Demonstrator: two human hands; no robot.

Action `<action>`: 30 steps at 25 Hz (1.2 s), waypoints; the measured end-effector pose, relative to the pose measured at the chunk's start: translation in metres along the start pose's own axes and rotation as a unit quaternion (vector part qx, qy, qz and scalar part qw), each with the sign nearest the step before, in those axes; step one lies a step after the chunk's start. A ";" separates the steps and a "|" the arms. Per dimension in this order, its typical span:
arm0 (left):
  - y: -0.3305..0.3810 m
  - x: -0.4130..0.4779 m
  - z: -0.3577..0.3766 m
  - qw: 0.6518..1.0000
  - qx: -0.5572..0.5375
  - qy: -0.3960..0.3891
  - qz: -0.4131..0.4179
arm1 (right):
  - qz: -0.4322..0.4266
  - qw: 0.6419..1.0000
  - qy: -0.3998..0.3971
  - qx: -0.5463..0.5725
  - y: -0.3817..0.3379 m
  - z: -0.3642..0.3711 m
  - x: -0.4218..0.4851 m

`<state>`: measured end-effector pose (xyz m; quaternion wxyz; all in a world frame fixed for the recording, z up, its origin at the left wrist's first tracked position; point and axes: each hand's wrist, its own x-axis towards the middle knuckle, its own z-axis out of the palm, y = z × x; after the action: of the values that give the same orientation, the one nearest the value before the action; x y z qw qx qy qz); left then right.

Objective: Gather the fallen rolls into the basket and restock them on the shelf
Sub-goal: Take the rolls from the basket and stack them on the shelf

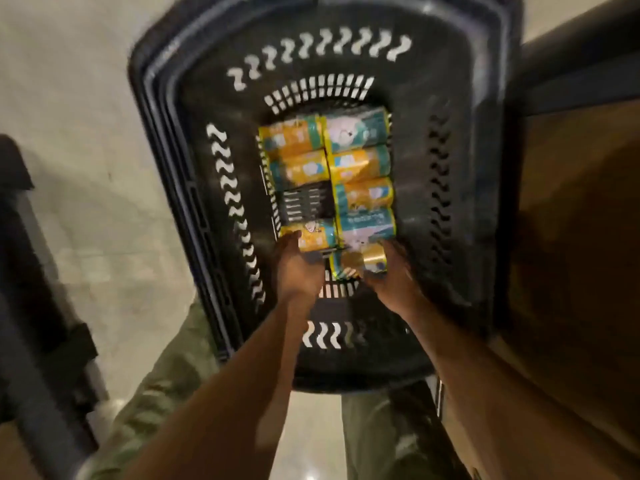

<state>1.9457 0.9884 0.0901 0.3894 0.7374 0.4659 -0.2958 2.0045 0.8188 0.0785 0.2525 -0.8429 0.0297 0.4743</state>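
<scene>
A deep black plastic basket (pixel 180 140) with slotted walls stands on the floor below me. Several yellow and teal wrapped rolls (pixel 360 161) lie in two columns on its bottom, with a bare gap in the left column. My left hand (pixel 298 268) reaches into the basket and touches the nearest left roll (pixel 317 233) with its fingertips. My right hand (pixel 391 275) is closed around a yellow roll (pixel 360 263) at the near end of the right column. The frame is blurred.
A brown shelf unit (pixel 571 209) rises at the right, close to the basket. A dark upright object (pixel 31 271) stands at the left. Pale tiled floor (pixel 76 98) lies left of the basket. My green trouser legs (pixel 166 386) show below.
</scene>
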 end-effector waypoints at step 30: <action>0.179 -0.264 -0.337 0.940 0.008 -0.012 0.342 | 0.060 0.882 0.362 0.295 -0.234 -0.168 -0.378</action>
<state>2.0313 1.1074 0.5304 0.4666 0.8519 0.1785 -0.1570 1.9968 0.8744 0.5502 0.4326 -0.8388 0.3081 0.1197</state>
